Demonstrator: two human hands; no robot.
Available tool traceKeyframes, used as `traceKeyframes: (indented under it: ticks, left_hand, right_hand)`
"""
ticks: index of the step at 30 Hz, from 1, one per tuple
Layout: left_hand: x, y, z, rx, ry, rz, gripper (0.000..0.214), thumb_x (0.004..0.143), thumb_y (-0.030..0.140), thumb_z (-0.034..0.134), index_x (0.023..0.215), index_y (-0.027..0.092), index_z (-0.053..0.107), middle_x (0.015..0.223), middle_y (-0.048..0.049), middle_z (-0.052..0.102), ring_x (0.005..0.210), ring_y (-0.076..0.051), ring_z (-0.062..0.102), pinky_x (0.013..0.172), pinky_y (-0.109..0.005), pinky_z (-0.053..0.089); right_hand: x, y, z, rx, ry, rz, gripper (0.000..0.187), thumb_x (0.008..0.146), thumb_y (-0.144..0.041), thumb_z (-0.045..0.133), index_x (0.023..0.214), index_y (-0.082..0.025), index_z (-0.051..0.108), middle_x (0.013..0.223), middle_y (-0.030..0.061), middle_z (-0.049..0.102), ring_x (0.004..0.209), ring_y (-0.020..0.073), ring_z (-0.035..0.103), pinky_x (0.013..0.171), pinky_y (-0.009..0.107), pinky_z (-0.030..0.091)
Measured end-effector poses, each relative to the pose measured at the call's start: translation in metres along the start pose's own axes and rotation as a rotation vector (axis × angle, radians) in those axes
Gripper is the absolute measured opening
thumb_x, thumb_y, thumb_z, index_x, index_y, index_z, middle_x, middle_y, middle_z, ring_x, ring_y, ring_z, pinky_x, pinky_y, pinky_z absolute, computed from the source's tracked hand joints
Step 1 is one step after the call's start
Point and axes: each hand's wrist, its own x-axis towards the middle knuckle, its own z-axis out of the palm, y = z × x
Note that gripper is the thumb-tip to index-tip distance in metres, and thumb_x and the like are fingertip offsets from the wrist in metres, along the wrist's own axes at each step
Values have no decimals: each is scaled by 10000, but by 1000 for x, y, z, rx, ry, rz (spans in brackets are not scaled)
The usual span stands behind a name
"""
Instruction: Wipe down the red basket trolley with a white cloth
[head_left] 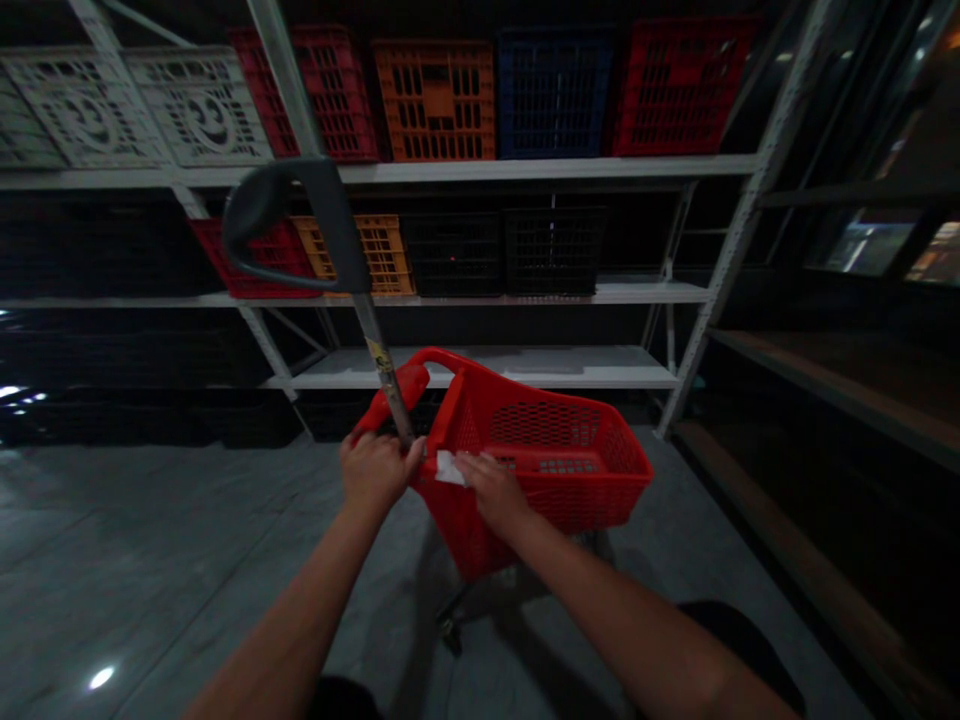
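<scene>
A small red plastic shopping cart on wheels stands in front of me. My left hand is closed around the near end of its red handle, beside a metal pole. The pole rises with a slight lean to a grey loop grip; whether it is fixed to the cart I cannot tell. My right hand pinches a white piece of cloth or paper against the cart's near rim, just right of the left hand. The cart's perforated basket holds nothing that I can see.
Behind the cart, a white metal rack carries plastic crates, among them an orange crate, a blue crate and white crates. A dark shelf frame runs along the right. Grey floor lies to the left.
</scene>
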Motion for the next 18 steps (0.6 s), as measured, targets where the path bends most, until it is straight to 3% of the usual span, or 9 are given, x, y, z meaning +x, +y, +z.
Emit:
traceKeyframes:
  ticks: [5,9,12,18]
  left_hand:
    - [1,0,1,-14,-6,-15,505,816,504,329,602,176,648,638,-77,661,728,-229,554,833,-392,279]
    - [-1,2,3,-16,17,-20,490,815,493,335,612,181,654,628,-73,658,742,-230,547,854,-397,262]
    - [-1,4,2,-2,18,-31,513,822,499,313,613,179,654,622,-75,653,736,-227,544,848,-397,259]
    - [0,3,2,-8,13,-30,517,826,487,303,623,166,654,632,-87,655,733,-234,551,841,-399,261]
  right_hand:
    - [-90,70,-49,-238,-12,152,642,672,47,335,1251,-194,473,1207,79,565,1108,171,518,1050,515,220]
    - [-115,86,-60,-309,65,246,561,717,14,336,1217,-169,511,1176,87,584,1100,184,521,1028,480,294]
    - [-92,63,-40,-276,119,258,449,796,-65,357,1213,-116,514,1194,124,566,1121,203,505,991,432,368]
    - [3,-7,14,-10,120,121,459,781,-42,363,1204,-115,526,1188,107,575,1111,172,516,984,343,390]
